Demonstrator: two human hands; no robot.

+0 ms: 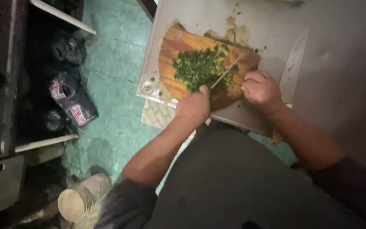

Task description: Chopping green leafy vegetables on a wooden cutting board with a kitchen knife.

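Bare counter [276,25] beyond board [178,42]; second knife [295,63] alongside

One knife [227,72], one cutting board [178,42]

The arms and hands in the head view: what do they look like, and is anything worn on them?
Both hands, the left hand and right hand, are bare: no gloves, and no rings or watch that I can make out. The forearms are bare too. Dark grey sleeves cover the upper arms, part of a dark grey top.
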